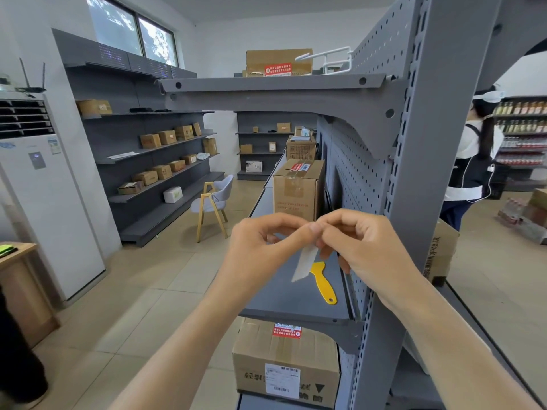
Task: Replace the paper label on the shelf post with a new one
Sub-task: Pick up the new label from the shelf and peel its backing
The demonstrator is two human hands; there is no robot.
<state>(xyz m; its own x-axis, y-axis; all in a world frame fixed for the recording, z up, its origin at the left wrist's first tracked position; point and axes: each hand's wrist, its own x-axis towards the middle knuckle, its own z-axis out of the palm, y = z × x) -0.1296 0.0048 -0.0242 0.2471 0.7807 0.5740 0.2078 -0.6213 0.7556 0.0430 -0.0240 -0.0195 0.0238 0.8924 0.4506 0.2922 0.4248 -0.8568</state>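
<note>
My left hand (260,247) and my right hand (364,247) meet in front of me, fingertips pinched together on the top end of a small white paper label (305,263) that hangs down between them. The grey shelf post (420,179) rises just right of my right hand; its visible face is bare grey metal. A yellow plastic scraper (324,282) lies on the grey shelf (284,297) below the hands, handle toward me.
A tall cardboard box (297,189) stands on the same shelf behind my hands. Another box (284,359) sits on the shelf below. A chair (214,199) stands in the aisle to the left. A person (476,161) stands beyond the post on the right.
</note>
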